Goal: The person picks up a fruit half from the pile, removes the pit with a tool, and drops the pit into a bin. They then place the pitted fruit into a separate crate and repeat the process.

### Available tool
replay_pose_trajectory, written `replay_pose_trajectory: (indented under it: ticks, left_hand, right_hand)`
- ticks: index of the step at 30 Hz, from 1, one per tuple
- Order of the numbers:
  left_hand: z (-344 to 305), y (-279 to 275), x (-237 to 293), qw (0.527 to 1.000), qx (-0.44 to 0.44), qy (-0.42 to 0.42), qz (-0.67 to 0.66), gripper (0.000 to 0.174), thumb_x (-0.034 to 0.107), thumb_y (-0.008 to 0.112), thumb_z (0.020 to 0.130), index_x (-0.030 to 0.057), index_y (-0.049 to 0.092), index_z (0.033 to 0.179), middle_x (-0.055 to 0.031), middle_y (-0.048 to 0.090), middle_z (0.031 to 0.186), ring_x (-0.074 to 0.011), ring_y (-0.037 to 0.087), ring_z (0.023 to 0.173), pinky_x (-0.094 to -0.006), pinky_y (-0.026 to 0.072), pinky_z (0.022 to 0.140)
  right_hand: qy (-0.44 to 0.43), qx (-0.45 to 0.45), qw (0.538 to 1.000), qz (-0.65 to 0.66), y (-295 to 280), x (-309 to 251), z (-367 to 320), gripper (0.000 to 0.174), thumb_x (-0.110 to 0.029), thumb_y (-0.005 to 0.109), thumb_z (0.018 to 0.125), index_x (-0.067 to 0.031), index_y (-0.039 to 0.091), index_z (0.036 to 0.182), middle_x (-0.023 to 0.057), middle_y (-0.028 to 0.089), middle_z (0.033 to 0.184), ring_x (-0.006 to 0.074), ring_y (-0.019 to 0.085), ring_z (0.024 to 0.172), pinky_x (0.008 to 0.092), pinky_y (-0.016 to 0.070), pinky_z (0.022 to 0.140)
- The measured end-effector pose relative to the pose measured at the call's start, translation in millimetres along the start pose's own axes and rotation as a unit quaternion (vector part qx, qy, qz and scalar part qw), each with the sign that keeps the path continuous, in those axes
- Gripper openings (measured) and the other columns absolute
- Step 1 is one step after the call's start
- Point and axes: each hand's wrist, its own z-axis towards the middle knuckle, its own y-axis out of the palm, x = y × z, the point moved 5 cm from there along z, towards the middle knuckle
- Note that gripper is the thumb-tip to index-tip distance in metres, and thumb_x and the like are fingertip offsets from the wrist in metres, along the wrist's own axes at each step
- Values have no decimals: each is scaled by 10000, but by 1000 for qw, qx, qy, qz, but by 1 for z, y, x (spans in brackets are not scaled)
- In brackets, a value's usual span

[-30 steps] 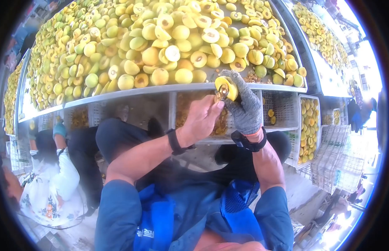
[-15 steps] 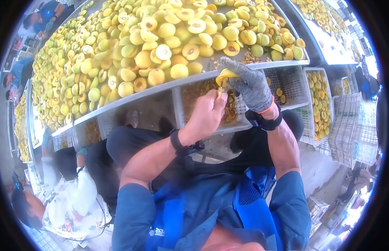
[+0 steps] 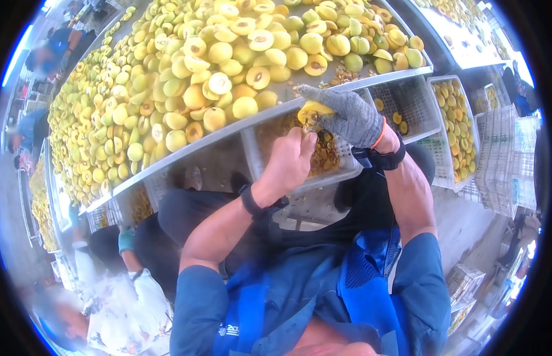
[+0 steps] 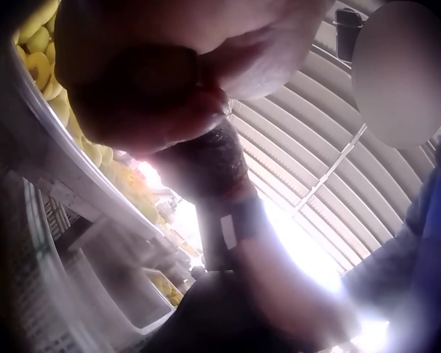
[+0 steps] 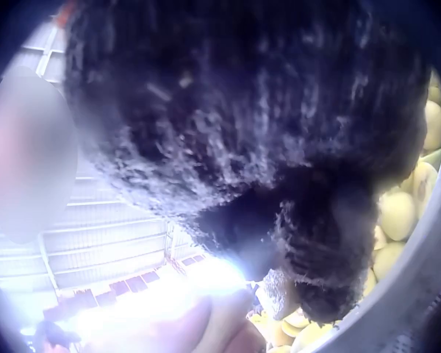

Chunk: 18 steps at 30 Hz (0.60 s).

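My bare left hand (image 3: pixel 288 157) pinches a small looped metal tool (image 3: pixel 310 123) between thumb and curled fingers. Its tip is against the cut face of a yellow peach half (image 3: pixel 311 110). My right hand (image 3: pixel 353 115), in a grey knit glove, holds that half from the far side, with the index finger stretched along it. Both hands are just off the table edge, over a crate of brown pits and scraps (image 3: pixel 326 157). In the right wrist view, the glove (image 5: pixel 257 95) covers most of the picture and hides the fruit.
A metal-edged table (image 3: pixel 228 132) is heaped with halved peaches (image 3: pixel 219 83). To the right stand a crate with a few halves (image 3: pixel 400 98) and a fuller crate (image 3: pixel 457 133). Stacked white crates (image 3: pixel 501 160) stand beyond. Another person (image 3: pixel 128 308) sits at the left.
The head view has swung, so the table appears tilted and shifted. Both hands stay together at the peach half, which has turned from facing the camera to more edge-on.
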Motion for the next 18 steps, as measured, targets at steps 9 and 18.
replay_pose_trajectory:
  ticks: [9,18]
  left_hand:
    - [-2,10,6,917,-75,-247,-303,334,284,468,1095,13,531,911,-16,478,612,-133,412,397,-323,349,392]
    - [3,5,3,951,-124,-239,-153,308,234,509,1072,-17,531,894,-29,413,591,-180,497,506,-392,415,499]
  right_hand:
    - [-19,54,993,-101,7,-13,-7,616,-49,645,868,-64,510,1469,224,656,1243,424,635,1119,463,514,957]
    - [-44,36,988,-146,10,-3,-11,666,-36,652,836,-52,487,1482,231,660,1198,447,644,1054,473,526,904]
